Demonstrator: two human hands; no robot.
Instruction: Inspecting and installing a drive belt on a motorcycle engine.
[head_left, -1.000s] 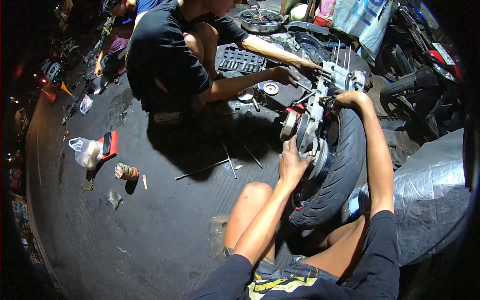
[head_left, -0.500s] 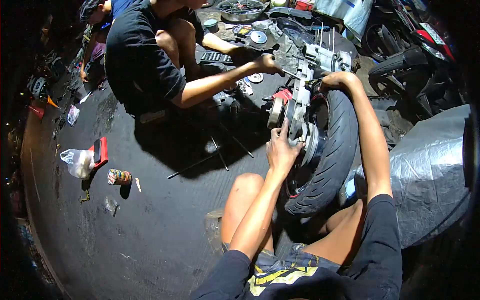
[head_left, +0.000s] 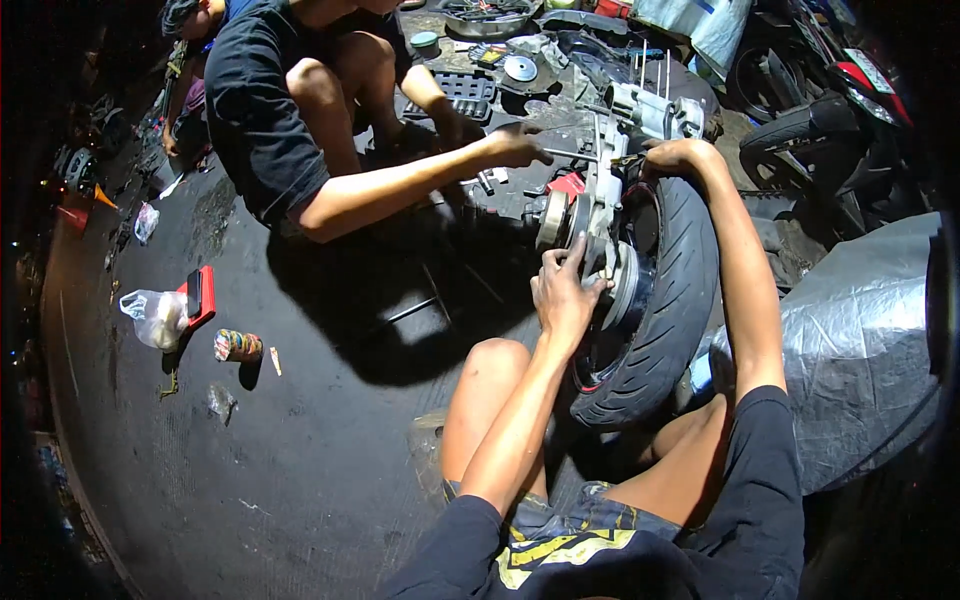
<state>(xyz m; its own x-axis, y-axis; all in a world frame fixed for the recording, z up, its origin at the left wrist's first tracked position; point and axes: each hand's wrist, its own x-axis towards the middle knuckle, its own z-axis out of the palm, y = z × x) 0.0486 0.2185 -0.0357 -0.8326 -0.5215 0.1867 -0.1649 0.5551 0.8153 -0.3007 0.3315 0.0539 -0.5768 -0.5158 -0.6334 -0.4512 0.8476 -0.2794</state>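
A scooter engine unit (head_left: pixel 603 180) stands in front of me, with its rear wheel (head_left: pixel 668 300) fitted on its right side. My left hand (head_left: pixel 568 298) grips the lower end of the metal casing by the wheel hub, its index finger pointing up along a round part. Over the top of the tyre, my right hand (head_left: pixel 680 157) is curled onto the engine's side; its fingertips are partly hidden. Across from me, a co-worker's hand (head_left: pixel 515 146) holds a tool with a thin metal shaft (head_left: pixel 572 155) against the casing. The co-worker's other hand hangs lower, in shadow.
A cross-shaped wrench (head_left: pixel 412 309) lies on the dark floor. Further left are a plastic bag (head_left: pixel 160 318), a red box (head_left: pixel 203 296) and a patterned can (head_left: pixel 238 346). An open socket set (head_left: pixel 465 92) sits behind. A silver cover (head_left: pixel 850 350) and motorcycle parts (head_left: pixel 800 145) flank my right.
The co-worker has leaned back leftward, drawing the hand with the tool away a little; the other hand has come down and left, uncovering the socket set. My hands have barely moved.
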